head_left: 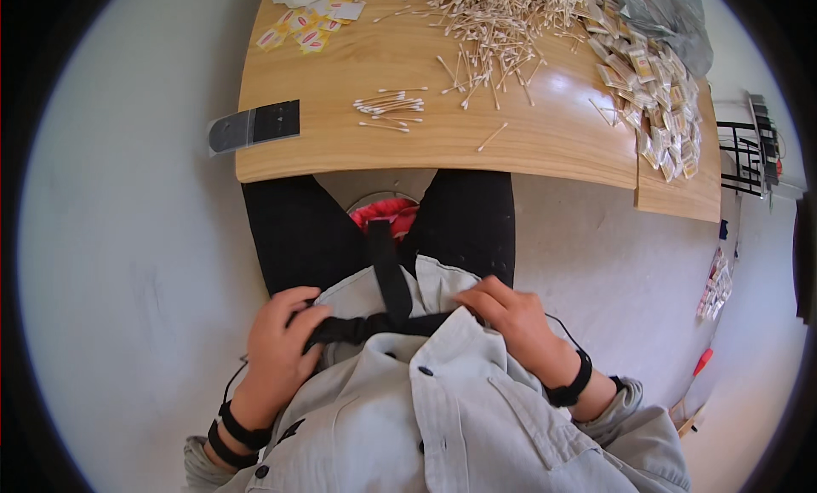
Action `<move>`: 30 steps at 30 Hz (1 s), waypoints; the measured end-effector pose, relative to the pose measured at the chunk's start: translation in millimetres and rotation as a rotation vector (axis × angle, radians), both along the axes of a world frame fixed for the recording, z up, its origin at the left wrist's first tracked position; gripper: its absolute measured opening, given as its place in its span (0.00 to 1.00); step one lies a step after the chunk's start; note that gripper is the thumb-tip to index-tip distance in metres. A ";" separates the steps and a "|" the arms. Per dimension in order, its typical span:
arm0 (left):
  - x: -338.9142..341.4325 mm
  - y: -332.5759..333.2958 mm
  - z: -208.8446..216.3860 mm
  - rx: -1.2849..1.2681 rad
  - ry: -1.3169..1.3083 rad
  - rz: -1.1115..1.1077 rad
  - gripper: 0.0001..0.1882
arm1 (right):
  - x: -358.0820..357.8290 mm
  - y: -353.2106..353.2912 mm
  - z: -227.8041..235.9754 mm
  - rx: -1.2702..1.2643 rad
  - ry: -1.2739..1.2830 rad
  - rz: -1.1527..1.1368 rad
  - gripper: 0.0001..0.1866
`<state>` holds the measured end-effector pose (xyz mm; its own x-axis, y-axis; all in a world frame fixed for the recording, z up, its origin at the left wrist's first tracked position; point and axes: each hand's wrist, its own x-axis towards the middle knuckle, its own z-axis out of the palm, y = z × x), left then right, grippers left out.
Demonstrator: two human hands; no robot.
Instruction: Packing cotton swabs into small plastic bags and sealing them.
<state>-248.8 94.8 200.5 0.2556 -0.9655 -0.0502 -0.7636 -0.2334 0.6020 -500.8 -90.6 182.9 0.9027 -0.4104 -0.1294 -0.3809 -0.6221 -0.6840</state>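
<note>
Both hands are at my waist, below the table's front edge. A black waist strap [362, 328] crosses my light grey shirt [451, 399], and a second black strap [387, 267] hangs from its middle between my legs. My left hand [285, 335] is closed around the left part of the waist strap, fingers bent and slightly blurred. At the other side my right hand [511, 318] has its fingers curled together over the strap and the shirt's edge; its fingertips are partly hidden. Black bands circle both wrists.
The wooden table [323, 148] carries a big heap of cotton swabs [502, 25], a small row of swabs [390, 106], yellow-white labels [311, 29], a black and clear pouch [255, 127] overhanging the left edge, and many small packets [655, 101]. A red-lined container [383, 210] stands below.
</note>
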 end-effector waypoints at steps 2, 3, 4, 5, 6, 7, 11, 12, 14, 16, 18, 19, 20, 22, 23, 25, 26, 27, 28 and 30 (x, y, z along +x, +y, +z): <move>-2.8 -8.1 -12.6 -0.061 -0.027 -0.169 0.21 | 25.0 -9.2 -5.0 0.057 0.002 -0.009 0.15; -7.2 -13.6 -13.6 -0.072 -0.062 -0.148 0.17 | 34.9 -12.1 -7.1 0.114 0.009 -0.019 0.16; -10.2 -13.2 -17.6 -0.071 -0.067 -0.143 0.17 | 42.4 -12.3 -16.2 0.114 0.004 -0.014 0.16; -13.1 -13.7 -22.6 -0.022 -0.038 -0.134 0.18 | 47.4 -13.4 -28.1 0.155 0.040 -0.031 0.16; -13.9 -14.0 -26.5 0.026 -0.008 -0.123 0.19 | 50.1 -14.4 -36.7 0.196 0.076 -0.047 0.17; -13.0 -13.8 -28.1 0.025 -0.009 -0.117 0.19 | 48.5 -15.8 -39.5 0.219 0.111 -0.026 0.18; 3.4 -4.3 -33.3 -0.015 -0.180 -0.148 0.20 | 60.5 -7.3 -41.7 0.123 0.126 0.084 0.20; 10.0 1.3 -35.2 0.010 -0.215 -0.119 0.20 | 65.2 -4.0 -37.5 0.135 0.123 0.120 0.20; 14.6 19.5 -42.2 0.022 -0.220 -0.119 0.21 | 69.9 4.6 -32.2 0.100 0.153 0.156 0.21; 11.9 26.9 -53.9 -0.062 -0.219 -0.142 0.20 | 64.3 7.2 -33.3 0.149 0.159 0.080 0.20; 5.7 28.4 -54.3 -0.072 -0.130 -0.195 0.23 | 49.9 2.4 -27.8 0.165 0.158 0.039 0.19; 2.3 26.8 -48.7 -0.026 -0.062 -0.190 0.24 | 41.6 1.2 -26.5 0.079 0.117 -0.035 0.19; 0.5 25.9 -44.6 0.020 0.004 -0.183 0.25 | 33.3 0.4 -24.7 -0.005 0.075 -0.106 0.19; -0.4 22.1 -42.3 0.000 0.040 -0.183 0.24 | 11.7 -1.2 -15.3 0.051 0.156 -0.166 0.22; 0.2 21.3 -42.3 -0.007 0.072 -0.183 0.23 | -0.7 -1.0 -11.6 0.118 0.233 -0.226 0.25; 2.4 17.0 -47.0 -0.036 0.122 -0.213 0.21 | -35.7 3.7 -6.0 0.062 0.242 -0.251 0.26; 3.7 15.2 -49.3 -0.046 0.164 -0.247 0.20 | -51.8 10.0 -8.9 0.048 0.237 -0.254 0.26; 4.0 17.4 -58.9 -0.026 0.258 -0.251 0.19 | -66.7 16.7 -15.7 0.206 0.291 -0.312 0.26; 7.9 16.9 -61.2 -0.035 0.256 -0.252 0.19 | -71.6 15.1 -18.4 0.370 0.344 -0.369 0.27; 17.6 12.3 -59.7 -0.031 0.302 -0.295 0.19 | -73.9 -9.3 -23.2 0.537 0.423 -0.264 0.26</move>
<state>-231.3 107.1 140.8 -0.0538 -0.9973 -0.0503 -0.5831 -0.0096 0.8124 -574.7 -99.8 159.7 0.6103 -0.3892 -0.6900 -0.7712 -0.0930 -0.6297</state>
